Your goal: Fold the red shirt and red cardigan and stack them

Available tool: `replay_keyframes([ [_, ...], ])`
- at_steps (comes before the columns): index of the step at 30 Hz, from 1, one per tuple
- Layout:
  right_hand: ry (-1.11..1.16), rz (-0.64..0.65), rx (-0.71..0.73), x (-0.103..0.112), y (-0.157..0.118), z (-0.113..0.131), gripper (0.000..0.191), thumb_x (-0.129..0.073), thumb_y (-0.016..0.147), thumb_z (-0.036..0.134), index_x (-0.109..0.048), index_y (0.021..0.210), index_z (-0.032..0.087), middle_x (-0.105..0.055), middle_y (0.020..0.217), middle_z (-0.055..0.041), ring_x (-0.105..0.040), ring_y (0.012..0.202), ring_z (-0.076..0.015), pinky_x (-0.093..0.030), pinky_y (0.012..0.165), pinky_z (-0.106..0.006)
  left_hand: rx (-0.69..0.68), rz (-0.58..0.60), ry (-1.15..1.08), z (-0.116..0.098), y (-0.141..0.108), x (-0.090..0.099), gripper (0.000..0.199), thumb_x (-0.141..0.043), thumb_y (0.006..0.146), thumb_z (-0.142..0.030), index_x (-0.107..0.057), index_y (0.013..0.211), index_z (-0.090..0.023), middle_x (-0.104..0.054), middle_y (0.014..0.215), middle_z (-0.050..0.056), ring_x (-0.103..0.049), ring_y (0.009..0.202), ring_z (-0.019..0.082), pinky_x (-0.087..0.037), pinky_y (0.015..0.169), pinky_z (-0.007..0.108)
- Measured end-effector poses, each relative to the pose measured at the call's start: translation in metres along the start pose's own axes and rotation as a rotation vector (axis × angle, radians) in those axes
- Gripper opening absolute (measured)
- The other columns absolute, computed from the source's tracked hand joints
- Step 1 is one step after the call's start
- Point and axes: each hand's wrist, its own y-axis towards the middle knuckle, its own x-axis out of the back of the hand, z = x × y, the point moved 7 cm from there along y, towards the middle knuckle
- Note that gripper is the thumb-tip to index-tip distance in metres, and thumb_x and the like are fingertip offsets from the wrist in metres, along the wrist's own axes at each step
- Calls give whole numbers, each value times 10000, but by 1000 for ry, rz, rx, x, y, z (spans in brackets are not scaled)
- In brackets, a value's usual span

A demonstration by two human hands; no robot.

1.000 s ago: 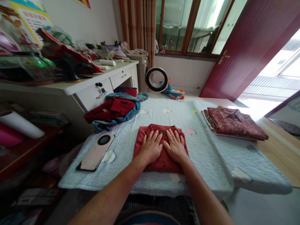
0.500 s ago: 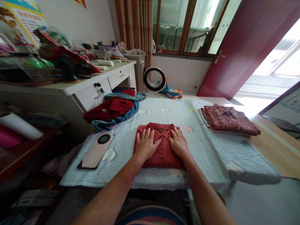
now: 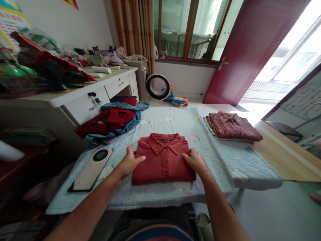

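Observation:
A folded red shirt (image 3: 163, 164) lies flat on the pale blue cloth (image 3: 215, 184), its collar pointing away from me. At its left edge is my left hand (image 3: 128, 163), thumb and fingers apart, the thumb over the shirt's side. My right hand (image 3: 197, 161) is at the opposite edge, its thumb on top of the fabric and its fingers curled down the side, partly hidden. A phone (image 3: 91, 169) with a round dark camera ring rests left of my left hand.
Red and blue clothes (image 3: 112, 120) are heaped at the cloth's back left. Folded patterned garments (image 3: 233, 127) lie at the right. Beyond the left side stands a cluttered white desk (image 3: 90, 100). A toy (image 3: 177, 98) is on the floor behind.
Both hands have moved from flat on top of the shirt to its left and right edges, uncovering the collar. The view has shifted to the right.

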Motion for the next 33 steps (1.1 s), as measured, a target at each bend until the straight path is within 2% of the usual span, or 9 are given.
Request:
replay_keyframes([
  [3, 18, 23, -8, -1, -1, 3, 372, -489, 859, 470, -628, 961, 140, -714, 971, -168, -671, 922, -280, -456, 751, -330, 134, 15, -135, 2, -4, -2, 904, -788, 715, -271, -259, 1444, -196, -623, 1280, 174, -712, 951, 232, -583, 804, 352],
  [7, 100, -9, 35, 3, -5, 10, 184, -518, 806, 313, -599, 896, 174, -707, 967, -124, -651, 906, -240, -451, 757, -300, 243, 257, -303, -1, -5, -22, 603, -830, 639, -290, -581, 1170, -154, -734, 1056, 127, -731, 888, 267, -591, 783, 355],
  [9, 141, -53, 51, 8, -9, 14, 145, -501, 771, 232, -575, 884, 180, -694, 993, -122, -633, 935, -232, -446, 783, -292, 260, 332, -355, -6, -7, -31, 583, -834, 619, -279, -614, 1147, -165, -744, 1033, 113, -732, 894, 286, -591, 798, 386],
  [14, 267, -44, 91, 24, -12, 15, 186, -467, 736, 171, -532, 909, 199, -686, 895, -74, -622, 839, -214, -431, 730, -286, 231, 312, -330, -26, -13, -42, 668, -800, 609, -273, -595, 1240, -193, -750, 1017, 97, -721, 929, 331, -586, 807, 453],
  [18, 364, -123, 152, 69, -4, -7, 196, -478, 745, 186, -535, 929, 221, -683, 911, -42, -614, 847, -207, -437, 755, -288, 89, 329, -258, -62, -11, -67, 721, -780, 610, -323, -573, 1295, -234, -737, 1070, 92, -681, 1035, 358, -574, 834, 460],
  [22, 360, -237, 173, 136, 11, -45, 188, -526, 746, 215, -561, 930, 221, -681, 896, -28, -608, 820, -201, -447, 752, -291, -38, 487, -258, -112, 2, -123, 742, -776, 622, -306, -533, 1321, -252, -712, 1124, 78, -666, 1054, 331, -568, 836, 417],
  [27, 203, -379, -13, 216, 41, -108, 221, -587, 734, 188, -620, 953, 195, -690, 918, -48, -613, 826, -197, -443, 747, -286, -112, 713, -215, -168, 34, -225, 676, -737, 658, -223, -494, 1290, -236, -689, 1103, 88, -675, 893, 243, -554, 725, 345],
  [30, 146, -416, -144, 251, 64, -152, 214, -627, 715, 188, -657, 927, 176, -679, 820, -34, -589, 706, -173, -421, 644, -273, -119, 739, -163, -193, 61, -286, 557, -679, 689, -150, -507, 1216, -211, -675, 1033, 87, -640, 777, 170, -517, 653, 279],
  [33, 151, -481, -191, 278, 88, -193, 210, -638, 715, 186, -666, 921, 157, -677, 789, -34, -572, 661, -155, -405, 604, -263, -137, 706, -78, -212, 84, -339, 490, -635, 712, -100, -507, 1172, -213, -663, 980, 64, -608, 730, 143, -497, 638, 263],
])
